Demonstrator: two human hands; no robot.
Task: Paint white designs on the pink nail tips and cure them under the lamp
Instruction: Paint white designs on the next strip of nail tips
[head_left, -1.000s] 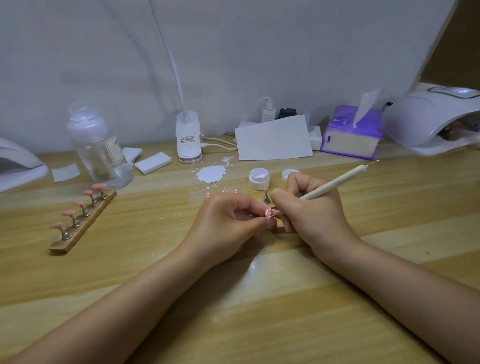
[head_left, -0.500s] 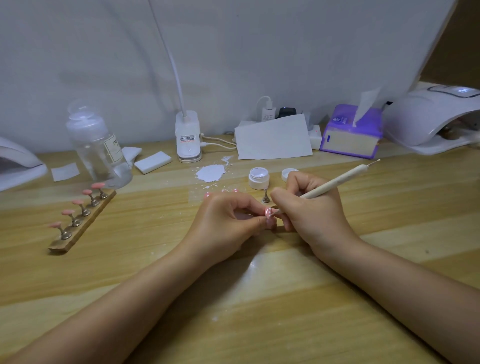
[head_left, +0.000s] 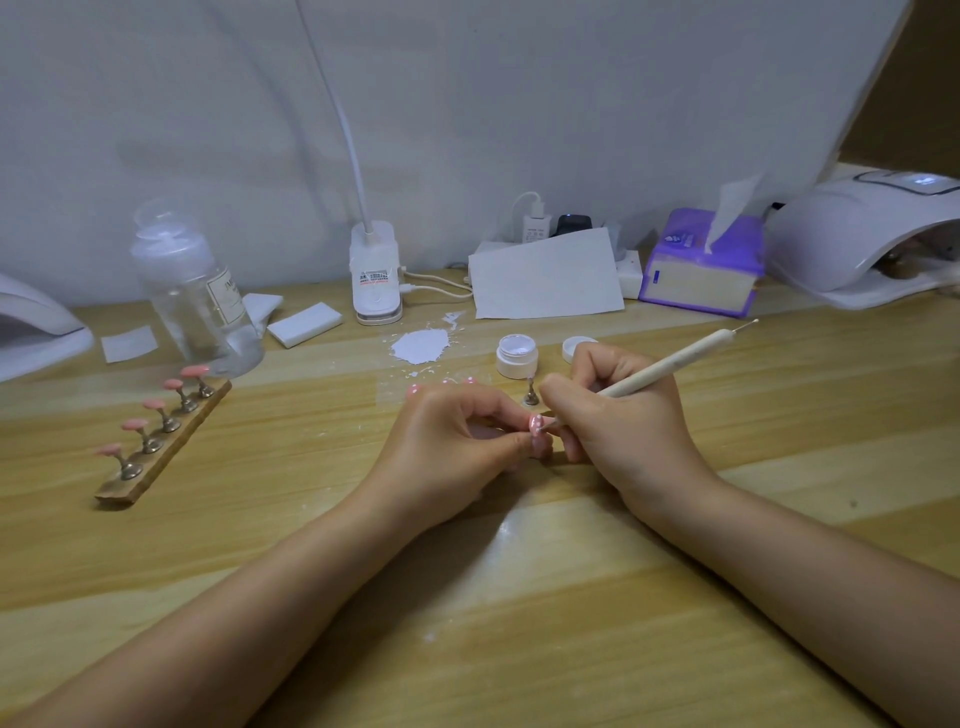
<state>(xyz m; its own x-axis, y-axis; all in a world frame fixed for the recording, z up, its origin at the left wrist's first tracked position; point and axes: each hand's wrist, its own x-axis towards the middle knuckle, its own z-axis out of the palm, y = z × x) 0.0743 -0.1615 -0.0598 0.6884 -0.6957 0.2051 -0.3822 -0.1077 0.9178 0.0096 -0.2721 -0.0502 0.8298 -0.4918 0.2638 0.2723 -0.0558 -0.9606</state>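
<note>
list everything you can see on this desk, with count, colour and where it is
nail tip: 1, pink with white marks, pinched in left fingers
dotting pen: 1, cream, in right hand, tip at the nail
paint jar: 1, white, open, behind the hands
jar lid: 1, white, right of jar
empty stand: 1, metal, before the jar
wooden holder: 1, brown, left, bearing 5 pink tips
bottle: 1, clear, back left
desk lamp base: 1, white, back centre
paper sheet: 1, white, back
tissue box: 1, purple, back right
curing lamp: 1, white, far right
paint smear: 1, white, on table
left hand: holds tip
right hand: holds pen
</note>
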